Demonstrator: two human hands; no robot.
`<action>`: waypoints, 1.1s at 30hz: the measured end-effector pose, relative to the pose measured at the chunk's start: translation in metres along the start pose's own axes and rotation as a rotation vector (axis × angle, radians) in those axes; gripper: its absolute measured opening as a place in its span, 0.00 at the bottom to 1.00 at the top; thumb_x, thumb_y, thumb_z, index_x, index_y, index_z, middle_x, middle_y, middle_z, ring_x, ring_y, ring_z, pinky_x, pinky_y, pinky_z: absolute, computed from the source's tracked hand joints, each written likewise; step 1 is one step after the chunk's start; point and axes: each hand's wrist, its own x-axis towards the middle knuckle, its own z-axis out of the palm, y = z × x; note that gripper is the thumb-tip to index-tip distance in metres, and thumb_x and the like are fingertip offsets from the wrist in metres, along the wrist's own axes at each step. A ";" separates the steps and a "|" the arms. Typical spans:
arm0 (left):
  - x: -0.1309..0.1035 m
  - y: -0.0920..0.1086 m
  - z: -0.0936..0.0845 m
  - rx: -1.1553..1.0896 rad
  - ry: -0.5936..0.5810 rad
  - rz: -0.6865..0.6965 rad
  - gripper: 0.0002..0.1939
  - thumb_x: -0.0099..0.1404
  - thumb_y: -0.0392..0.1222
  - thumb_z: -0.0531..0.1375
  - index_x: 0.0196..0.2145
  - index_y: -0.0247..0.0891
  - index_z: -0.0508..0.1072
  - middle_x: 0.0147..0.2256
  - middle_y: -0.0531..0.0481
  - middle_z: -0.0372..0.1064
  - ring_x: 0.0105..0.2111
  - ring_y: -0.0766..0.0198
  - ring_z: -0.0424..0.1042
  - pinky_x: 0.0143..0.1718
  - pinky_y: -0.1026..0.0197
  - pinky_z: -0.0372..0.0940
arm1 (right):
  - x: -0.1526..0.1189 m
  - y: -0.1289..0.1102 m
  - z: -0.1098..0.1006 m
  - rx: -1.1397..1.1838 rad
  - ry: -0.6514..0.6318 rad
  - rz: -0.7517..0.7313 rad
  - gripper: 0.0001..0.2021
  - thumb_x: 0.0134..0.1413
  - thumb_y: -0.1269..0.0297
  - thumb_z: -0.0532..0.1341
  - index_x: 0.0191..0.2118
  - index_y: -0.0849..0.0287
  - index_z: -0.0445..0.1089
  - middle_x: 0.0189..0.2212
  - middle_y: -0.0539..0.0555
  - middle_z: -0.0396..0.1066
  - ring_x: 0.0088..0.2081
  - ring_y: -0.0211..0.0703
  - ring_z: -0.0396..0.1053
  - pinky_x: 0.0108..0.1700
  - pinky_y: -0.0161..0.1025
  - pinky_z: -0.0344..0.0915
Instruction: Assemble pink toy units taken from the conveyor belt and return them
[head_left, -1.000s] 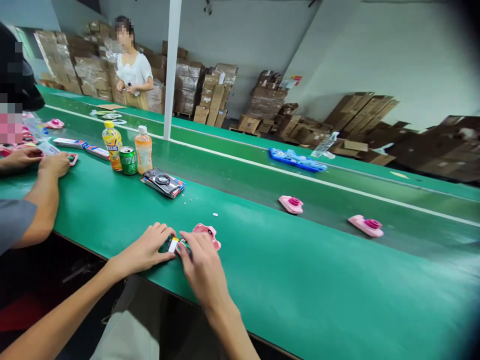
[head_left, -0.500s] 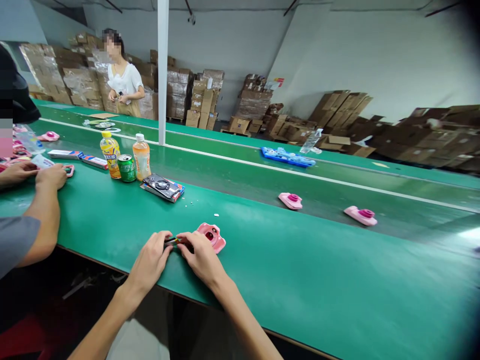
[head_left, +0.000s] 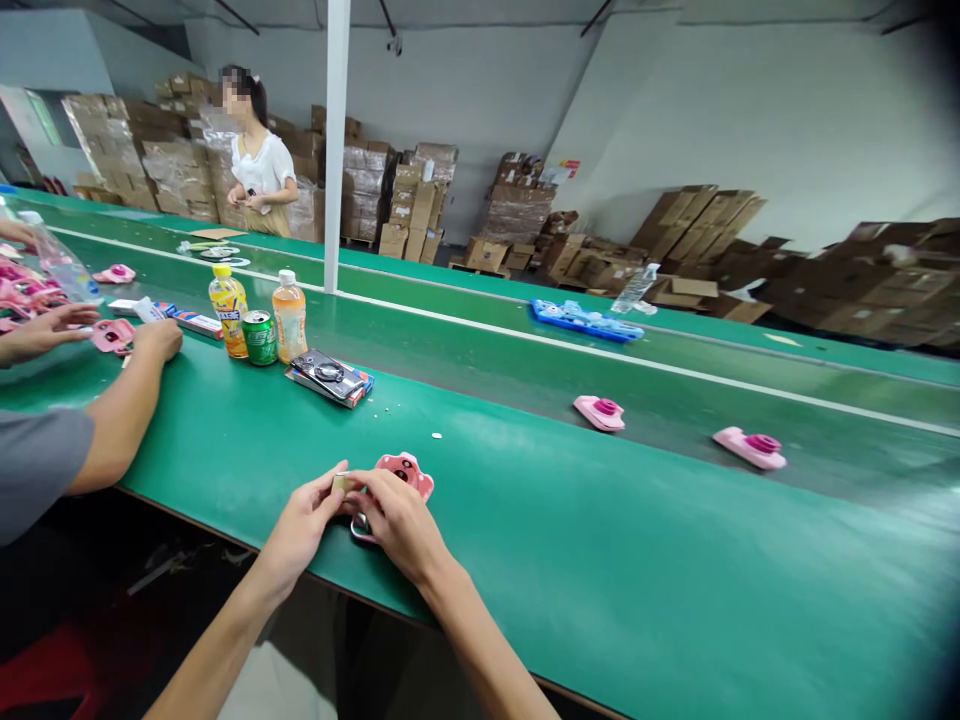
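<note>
Between the fingertips of both hands is a small pale-yellow flat piece (head_left: 341, 483), too small to name surely. My left hand (head_left: 306, 515) pinches it from the left. From the other side the fingers of my right hand (head_left: 399, 518) close on it, partly hiding it. A pink toy-camera shell (head_left: 409, 470) lies on the green bench (head_left: 570, 560) just beyond my right hand, its lower part covered. Beneath my right hand shows a dark part with a shiny pale rim (head_left: 363, 528), mostly hidden.
Two pink toy cameras (head_left: 600, 412) sit on the belt. A phone on boxes (head_left: 328, 375), a green can (head_left: 259, 338) and two drink bottles (head_left: 289, 318) stand ahead left. At far left, a co-worker's hands (head_left: 154, 340) handle pink parts. A blue tray (head_left: 585, 320) lies farther back.
My fingers have turned the small piece so its pale-yellow face shows; earlier thin wires showed there. The shiny-rimmed part has come into view. The co-worker's hand has moved right.
</note>
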 end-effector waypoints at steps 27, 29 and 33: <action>0.005 0.007 0.002 -0.138 -0.083 -0.009 0.27 0.56 0.49 0.71 0.51 0.33 0.78 0.47 0.41 0.79 0.48 0.51 0.76 0.55 0.52 0.69 | 0.014 -0.017 -0.014 -0.331 -0.327 -0.159 0.11 0.57 0.79 0.61 0.44 0.63 0.67 0.49 0.64 0.71 0.51 0.53 0.71 0.51 0.47 0.72; 0.005 0.008 -0.001 -0.242 -0.083 -0.057 0.26 0.56 0.48 0.72 0.50 0.33 0.78 0.48 0.41 0.78 0.51 0.51 0.75 0.58 0.51 0.67 | 0.012 -0.019 -0.014 -0.268 -0.264 -0.217 0.11 0.58 0.81 0.58 0.45 0.63 0.67 0.51 0.65 0.72 0.57 0.53 0.69 0.59 0.49 0.69; 0.005 0.005 -0.005 -0.279 0.013 -0.056 0.25 0.57 0.49 0.72 0.49 0.33 0.79 0.44 0.42 0.78 0.45 0.56 0.76 0.52 0.55 0.70 | -0.005 -0.040 -0.035 -0.253 -0.177 -0.220 0.14 0.63 0.80 0.51 0.50 0.64 0.67 0.56 0.67 0.70 0.62 0.56 0.64 0.61 0.52 0.67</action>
